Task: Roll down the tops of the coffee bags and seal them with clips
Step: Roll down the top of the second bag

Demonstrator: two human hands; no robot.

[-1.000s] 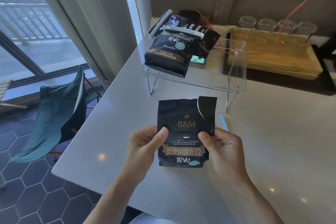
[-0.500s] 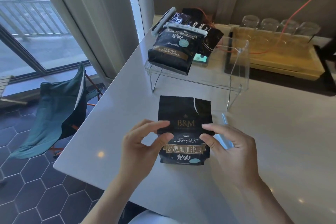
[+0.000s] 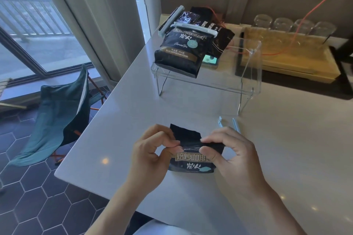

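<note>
While the small black foil coffee bag lies flat on the white table, the left hand and right hand each pinch its folded-over top between thumb and fingertips; a pale blue plastic clip lies just beyond the right hand.

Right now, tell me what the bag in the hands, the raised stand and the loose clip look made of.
Coffee bag: black matte film, probably plastic or foil laminate; it creases sharply. Stand: clear glossy acrylic, see-through with bright edges. Clip: pale blue, likely hard plastic, though it is partly hidden.
</note>
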